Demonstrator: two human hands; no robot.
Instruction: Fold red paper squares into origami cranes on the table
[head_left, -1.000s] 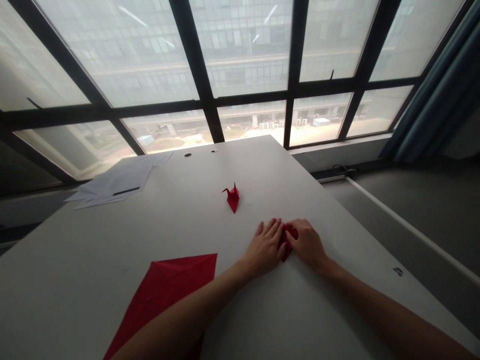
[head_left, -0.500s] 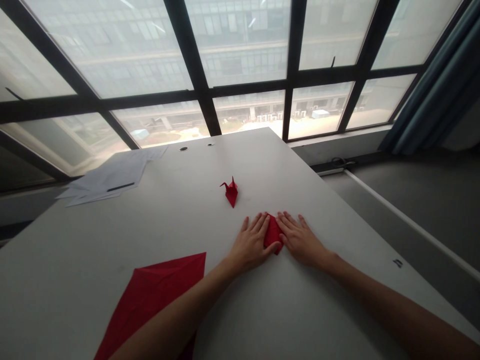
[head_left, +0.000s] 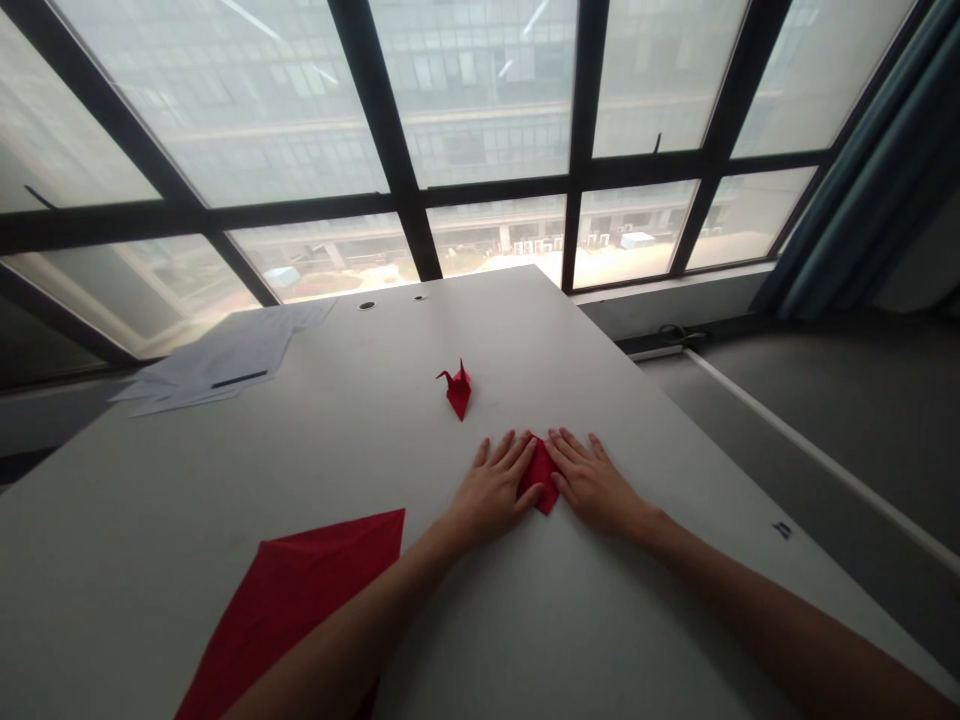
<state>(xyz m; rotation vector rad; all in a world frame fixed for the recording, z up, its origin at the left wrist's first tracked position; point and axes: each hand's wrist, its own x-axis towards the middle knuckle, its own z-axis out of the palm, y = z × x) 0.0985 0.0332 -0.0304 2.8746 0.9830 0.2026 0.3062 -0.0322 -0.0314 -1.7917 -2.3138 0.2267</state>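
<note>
A small folded piece of red paper lies flat on the white table. My left hand rests on its left side with fingers stretched flat. My right hand presses its right side, fingers also spread flat. Just beyond my hands stands a finished red paper crane. A large flat sheet of red paper lies near me on the left, partly under my left forearm.
A pile of white papers with a dark pen lies at the table's far left. Two cable holes sit by the far edge. Big windows stand behind the table; the floor drops away at the right.
My right hand went from curled over the red paper to lying flat beside it. Both hands now press the fold down with straight fingers. The view shifted slightly.
</note>
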